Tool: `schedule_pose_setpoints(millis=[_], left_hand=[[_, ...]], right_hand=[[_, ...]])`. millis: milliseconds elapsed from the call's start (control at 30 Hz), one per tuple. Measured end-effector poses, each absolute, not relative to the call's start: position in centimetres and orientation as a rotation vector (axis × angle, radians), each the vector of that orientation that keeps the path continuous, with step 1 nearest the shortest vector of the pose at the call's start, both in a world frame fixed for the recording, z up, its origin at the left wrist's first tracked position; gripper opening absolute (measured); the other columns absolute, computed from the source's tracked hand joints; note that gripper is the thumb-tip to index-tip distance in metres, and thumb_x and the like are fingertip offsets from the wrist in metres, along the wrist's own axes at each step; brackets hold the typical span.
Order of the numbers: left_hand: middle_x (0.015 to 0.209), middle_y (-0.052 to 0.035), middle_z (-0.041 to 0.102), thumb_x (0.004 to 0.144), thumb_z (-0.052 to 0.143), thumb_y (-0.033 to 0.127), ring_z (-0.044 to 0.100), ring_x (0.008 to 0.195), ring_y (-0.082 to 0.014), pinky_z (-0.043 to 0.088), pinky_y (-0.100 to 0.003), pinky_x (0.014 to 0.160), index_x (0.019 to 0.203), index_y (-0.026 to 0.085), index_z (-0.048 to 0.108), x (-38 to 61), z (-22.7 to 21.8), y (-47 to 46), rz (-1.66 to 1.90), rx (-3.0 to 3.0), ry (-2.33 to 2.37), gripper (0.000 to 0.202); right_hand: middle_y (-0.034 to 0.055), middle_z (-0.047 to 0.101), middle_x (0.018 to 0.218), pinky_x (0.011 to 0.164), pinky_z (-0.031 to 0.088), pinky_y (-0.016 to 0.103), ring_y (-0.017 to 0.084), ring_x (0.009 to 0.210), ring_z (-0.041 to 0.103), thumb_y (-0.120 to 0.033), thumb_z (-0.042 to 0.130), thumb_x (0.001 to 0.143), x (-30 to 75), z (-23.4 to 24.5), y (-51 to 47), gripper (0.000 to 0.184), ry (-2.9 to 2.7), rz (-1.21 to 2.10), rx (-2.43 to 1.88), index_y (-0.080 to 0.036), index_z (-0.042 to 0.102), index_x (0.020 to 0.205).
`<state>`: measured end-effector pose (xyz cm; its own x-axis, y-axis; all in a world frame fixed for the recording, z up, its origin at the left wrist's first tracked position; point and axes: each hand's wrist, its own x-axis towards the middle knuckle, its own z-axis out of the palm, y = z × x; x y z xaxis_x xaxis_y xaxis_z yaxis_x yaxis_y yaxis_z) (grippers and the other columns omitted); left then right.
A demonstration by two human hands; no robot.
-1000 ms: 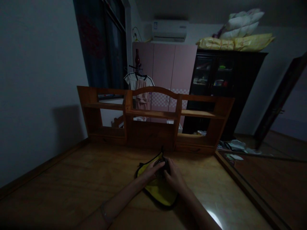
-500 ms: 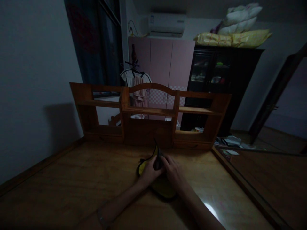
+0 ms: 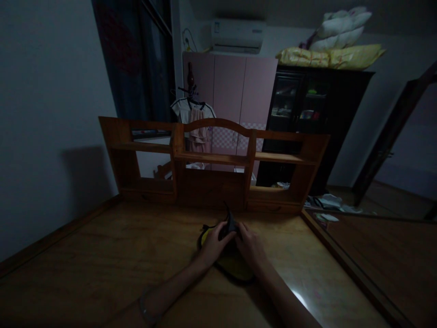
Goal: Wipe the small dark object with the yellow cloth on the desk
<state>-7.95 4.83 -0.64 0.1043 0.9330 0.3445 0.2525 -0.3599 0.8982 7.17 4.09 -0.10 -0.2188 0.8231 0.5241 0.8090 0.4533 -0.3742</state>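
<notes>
A yellow, soft-looking piece with black edging [image 3: 236,269] lies on the wooden tabletop [image 3: 136,255]; the dim light hides its exact kind. From its middle a dark pointed flap [image 3: 231,223] stands up, with a thin black strip at its tip. My left hand [image 3: 213,243] is closed on the flap from the left, thumb and fingers pinching it. On the other side my right hand [image 3: 251,246] has its fingers bent against the flap's right edge. The fingertips of both hands are partly hidden.
A wooden shelf unit [image 3: 213,158] runs along the back of the tabletop. To the left is a wall [image 3: 51,136]; a raised wooden edge [image 3: 344,259] borders the right. Further off stand a pink wardrobe [image 3: 228,86] and a dark cabinet [image 3: 344,109].
Both hands have shifted slightly right along with the yellow piece. The dark flap now shows its grey face and leans more to the right; less of the yellow beside it is visible.
</notes>
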Motion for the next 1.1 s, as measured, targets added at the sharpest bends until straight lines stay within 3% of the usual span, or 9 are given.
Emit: schedule_pose_setpoints(millis=[567, 900, 1100], left_hand=[[0.108, -0.001, 0.067, 0.085, 0.05, 0.05, 0.06, 0.103, -0.0204, 0.043, -0.028, 0.089, 0.109, 0.025, 0.059, -8.2, -0.6, 5.2, 1.282, 1.677, 1.173, 0.035], [0.105, -0.0001, 0.067, 0.089, 0.045, 0.047, 0.06, 0.101, -0.0187, 0.043, -0.027, 0.089, 0.107, 0.026, 0.058, -8.4, -0.7, 5.1, 1.298, 1.745, 1.182, 0.031], [0.106, -0.0024, 0.066, 0.089, 0.045, 0.043, 0.06, 0.102, -0.0197, 0.043, -0.029, 0.089, 0.109, 0.025, 0.056, -8.6, -0.9, 5.1, 1.291, 1.827, 1.258, 0.029]], right_hand=[[0.0085, 0.068, 0.099, 0.072, 0.048, 0.028, 0.021, 0.087, 0.066, -0.015, 0.039, 0.091, 7.1, -0.5, 4.5, 0.028, -1.97, 0.274, -1.312, -0.02, 0.053, 0.115], [0.0108, 0.057, 0.122, 0.097, 0.042, 0.039, 0.023, 0.113, 0.053, -0.011, 0.052, 0.074, 8.1, -2.0, 5.6, 0.055, -2.006, 0.383, -1.068, -0.018, 0.044, 0.128], [0.0088, 0.064, 0.11, 0.085, 0.048, 0.035, 0.021, 0.1, 0.06, -0.011, 0.045, 0.083, 7.2, -1.0, 4.9, 0.039, -2.014, 0.333, -1.108, -0.02, 0.051, 0.12]])
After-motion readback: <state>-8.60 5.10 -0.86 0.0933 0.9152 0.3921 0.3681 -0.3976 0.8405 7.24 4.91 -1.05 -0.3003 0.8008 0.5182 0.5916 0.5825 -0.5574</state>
